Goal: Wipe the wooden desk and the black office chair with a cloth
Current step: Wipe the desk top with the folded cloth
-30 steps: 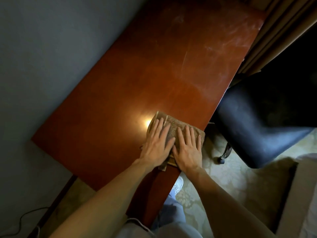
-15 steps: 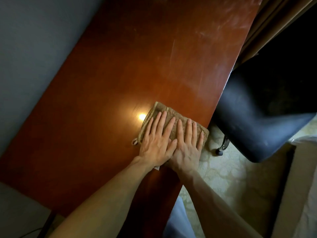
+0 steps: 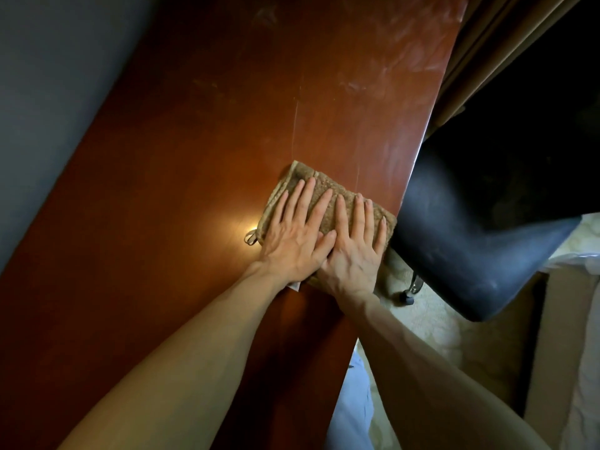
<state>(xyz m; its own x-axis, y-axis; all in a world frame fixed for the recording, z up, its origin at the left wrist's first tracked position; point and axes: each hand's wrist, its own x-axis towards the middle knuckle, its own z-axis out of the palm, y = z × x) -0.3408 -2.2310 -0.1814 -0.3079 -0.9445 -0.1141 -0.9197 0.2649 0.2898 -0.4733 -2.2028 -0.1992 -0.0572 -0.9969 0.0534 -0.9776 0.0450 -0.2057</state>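
Both hands lie flat with fingers spread on a folded brown terry cloth on the reddish wooden desk, the left hand beside and partly overlapping the right hand. The cloth sits at the desk's right edge, next to the black office chair. Pale dusty smears mark the desk's far end.

Glossy reddish-brown wooden counter lies bare ahead and left of the folded tan terry cloth, open room up to the grey wall. Right edge is tight: black padded office chair sits just beside it, beige curtain behind.
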